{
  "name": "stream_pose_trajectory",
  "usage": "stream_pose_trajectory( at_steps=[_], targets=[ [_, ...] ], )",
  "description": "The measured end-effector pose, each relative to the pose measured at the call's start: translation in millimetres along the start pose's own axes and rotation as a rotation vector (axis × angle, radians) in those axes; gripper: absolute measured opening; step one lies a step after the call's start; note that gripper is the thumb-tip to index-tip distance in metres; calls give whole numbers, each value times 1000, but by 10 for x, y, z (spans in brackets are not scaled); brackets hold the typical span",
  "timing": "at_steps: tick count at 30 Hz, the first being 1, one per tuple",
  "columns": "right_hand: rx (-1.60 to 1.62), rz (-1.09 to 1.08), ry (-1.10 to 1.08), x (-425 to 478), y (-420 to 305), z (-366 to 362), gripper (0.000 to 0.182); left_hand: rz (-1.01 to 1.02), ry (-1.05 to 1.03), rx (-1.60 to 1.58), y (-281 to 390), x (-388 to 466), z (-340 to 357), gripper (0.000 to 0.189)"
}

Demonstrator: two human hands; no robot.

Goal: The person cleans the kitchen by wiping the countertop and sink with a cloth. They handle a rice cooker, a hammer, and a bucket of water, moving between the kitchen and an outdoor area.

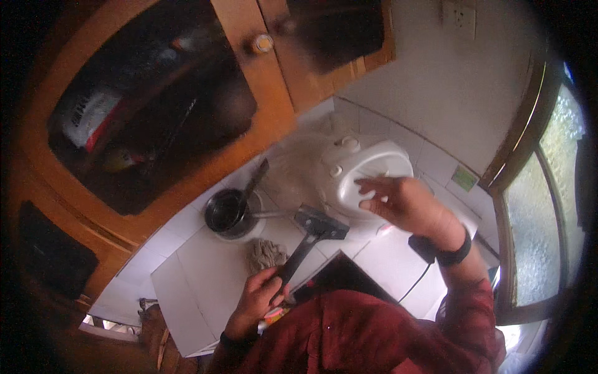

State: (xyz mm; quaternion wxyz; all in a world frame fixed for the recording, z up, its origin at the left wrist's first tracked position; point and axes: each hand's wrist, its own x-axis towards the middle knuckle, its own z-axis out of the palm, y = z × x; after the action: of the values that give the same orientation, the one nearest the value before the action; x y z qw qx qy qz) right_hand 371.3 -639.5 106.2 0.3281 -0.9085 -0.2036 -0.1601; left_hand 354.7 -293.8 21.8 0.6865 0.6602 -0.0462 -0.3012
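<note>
My left hand (261, 297) grips the dark handle of a scraper-like tool (320, 223), its wide flat head pointing up and away over the white tiled counter (187, 276). With fingers apart and nothing held, my right hand (402, 203) is over the oval recess of a white rounded appliance (404, 156). Whether the fingertips touch it cannot be told. Beyond the tool's head, to its left, is a dark pan (224, 215) with a dark-handled utensil (256, 180). A crumpled grey cloth (266, 255) lies between the pan and my left hand.
Wooden cabinets with glass doors (271, 93) hang over the counter's back left. A dark panel (343, 269) is set into the counter near my body. By my right wrist are a dark object (423, 248) and a black cord (416, 283). A framed window (537, 233) is at right.
</note>
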Motion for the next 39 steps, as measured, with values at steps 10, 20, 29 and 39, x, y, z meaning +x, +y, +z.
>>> stream_pose_trajectory(
  at_steps=[10, 20, 29, 39],
  targets=[
    [-61, -584, 473, 2420, 68, -587, 35, 360, 63, 229, -44, -110, -56, 40],
    [-294, -450, 578, 1814, -83, -1014, 18, 383, -26, 32, 264, -43, 94, 43],
    [104, -372, 807, 286, 616, -1832, 29, 574, -58, 302, 1110, 930, 922, 40],
    [325, -347, 739, 237, 569, -1815, 35, 934, 579, 466, 2643, 3030, 1776, 67]
  ],
)
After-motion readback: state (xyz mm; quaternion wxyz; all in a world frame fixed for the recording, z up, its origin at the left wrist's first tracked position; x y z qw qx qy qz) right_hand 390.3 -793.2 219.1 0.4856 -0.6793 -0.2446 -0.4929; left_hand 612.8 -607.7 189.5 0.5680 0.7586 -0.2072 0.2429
